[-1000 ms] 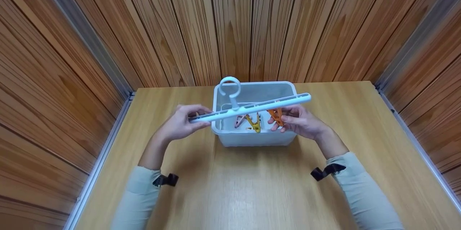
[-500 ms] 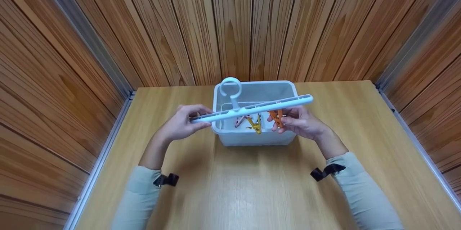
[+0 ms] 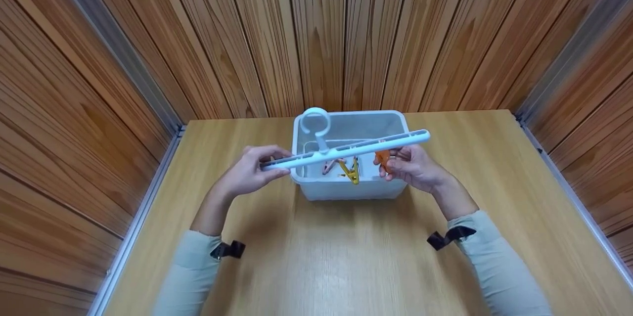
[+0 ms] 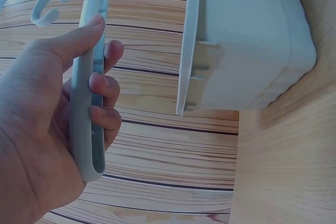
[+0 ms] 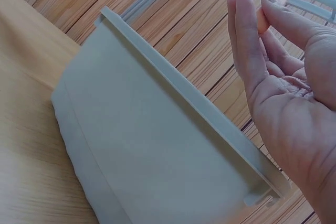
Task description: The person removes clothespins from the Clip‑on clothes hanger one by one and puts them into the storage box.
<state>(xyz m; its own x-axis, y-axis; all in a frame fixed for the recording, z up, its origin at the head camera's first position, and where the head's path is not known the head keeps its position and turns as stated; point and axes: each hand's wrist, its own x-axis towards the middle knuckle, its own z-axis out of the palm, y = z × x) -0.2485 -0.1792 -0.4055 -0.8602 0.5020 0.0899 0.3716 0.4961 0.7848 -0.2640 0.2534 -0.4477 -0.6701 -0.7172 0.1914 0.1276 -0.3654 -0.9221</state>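
My left hand [image 3: 251,170] grips the left end of a pale blue clothes hanger [image 3: 368,147], tilted with its right end higher. In the left wrist view, the thumb and fingers wrap round the hanger bar [image 4: 81,108]. Below the bar's right half, my right hand [image 3: 415,171] pinches an orange clothespin [image 3: 384,158] between thumb and fingers. Only a bit of the orange clothespin [image 5: 263,23] shows in the right wrist view. Under the middle of the bar are a yellow clothespin [image 3: 352,174] and a pink clothespin [image 3: 328,167].
Beneath the hanger, a translucent white plastic bin [image 3: 353,192] stands on the wooden table [image 3: 326,256]. Wood-plank walls [image 3: 331,34] close in the back and both sides. The hanger's hook [image 3: 316,117] rises in front of the bin's far left rim.
The orange clothespin has shifted slightly right and looks narrower, with my right fingers drawn closer about it. The hanger's right end has risen or shifted only a little; my left hand stays put.
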